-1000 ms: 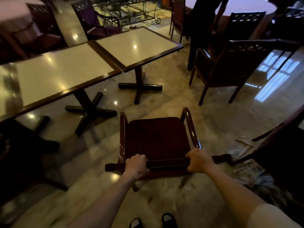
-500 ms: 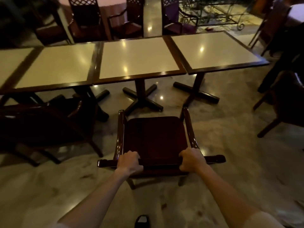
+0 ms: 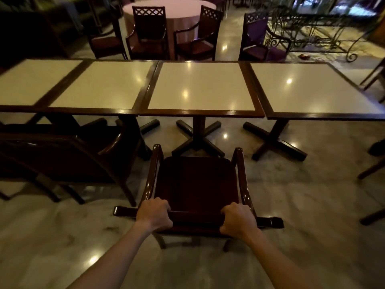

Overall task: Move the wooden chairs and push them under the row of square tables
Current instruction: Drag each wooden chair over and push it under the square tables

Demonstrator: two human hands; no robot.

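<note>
Both hands grasp the top rail of the wooden chair (image 3: 198,184): left hand (image 3: 154,213) curled round the rail near the left armrest, right hand (image 3: 238,218) likewise on the right. Chair sits on the marble floor (image 3: 312,205), facing the middle square surface (image 3: 201,86), not yet under it. Solid wood w/ arms, prob. heavy and stiff; polished floor should let it slide. Armrests may catch the surface edge.
</note>
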